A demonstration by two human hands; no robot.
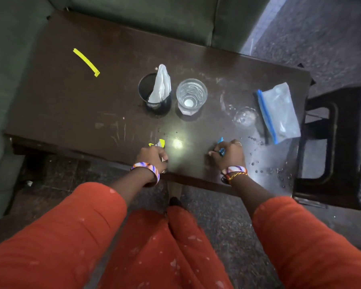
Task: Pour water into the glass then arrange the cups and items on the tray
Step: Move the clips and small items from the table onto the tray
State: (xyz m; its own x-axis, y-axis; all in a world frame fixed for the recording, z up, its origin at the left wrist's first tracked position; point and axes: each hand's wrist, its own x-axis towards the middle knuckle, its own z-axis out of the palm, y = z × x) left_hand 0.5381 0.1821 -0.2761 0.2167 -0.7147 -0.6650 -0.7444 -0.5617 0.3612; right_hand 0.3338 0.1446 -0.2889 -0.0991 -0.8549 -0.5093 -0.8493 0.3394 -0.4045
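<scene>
At frame centre, the glass (191, 97) stands on the counter (71, 105), apparently filled. A yellow item (162, 142) is gripped by left hand (152, 156) fingers, a blue item (221, 146) by the right hand (229, 154), presumably for arranging. No tray is visible.

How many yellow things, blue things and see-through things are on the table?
Yellow: 2, the long yellow plastic strip and the small yellow item in the left hand.
Blue: 1, the small blue item in the right hand.
See-through: 2, the clear ribbed drinking glass and the clear zip bag with blue seal.
Total: 5
</scene>
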